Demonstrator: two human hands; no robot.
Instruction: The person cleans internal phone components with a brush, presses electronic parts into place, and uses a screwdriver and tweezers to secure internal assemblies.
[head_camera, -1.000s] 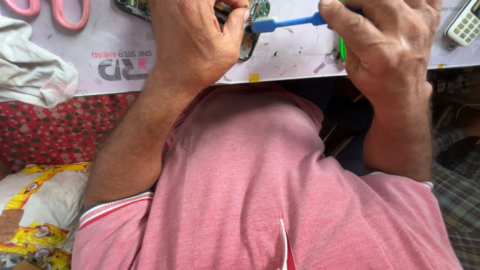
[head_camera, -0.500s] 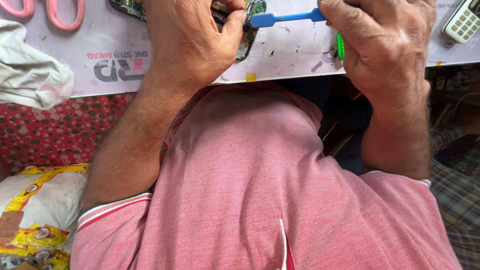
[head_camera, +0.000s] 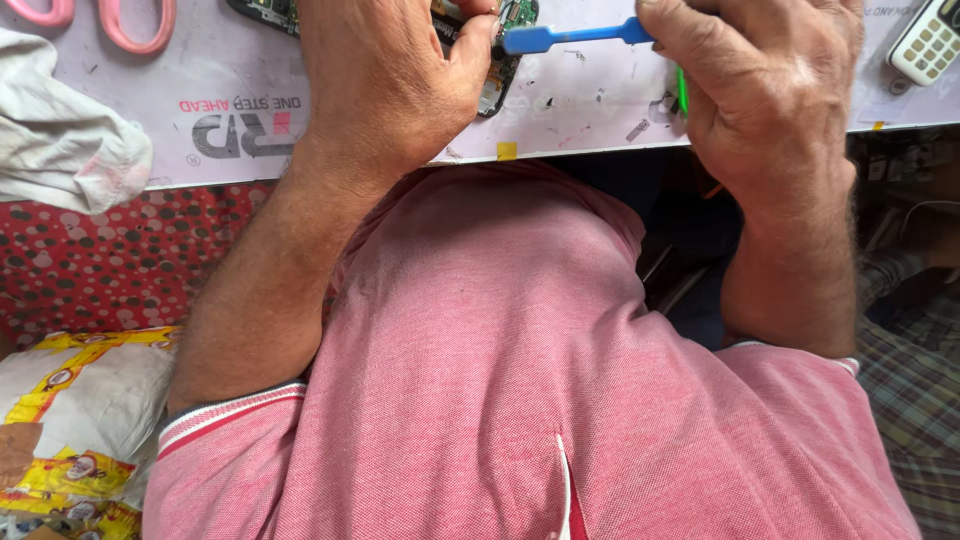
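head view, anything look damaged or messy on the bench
Yes. The phone under the left hand lies opened, its green circuit board bare. Small specks and scraps litter the white mat beside the blue tool in the right hand.

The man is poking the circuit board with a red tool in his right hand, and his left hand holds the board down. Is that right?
Not quite. The tool is blue, not red, as the head view shows. The rest fits: the right hand holds it with its tip at the circuit board, and the left hand rests on the board.
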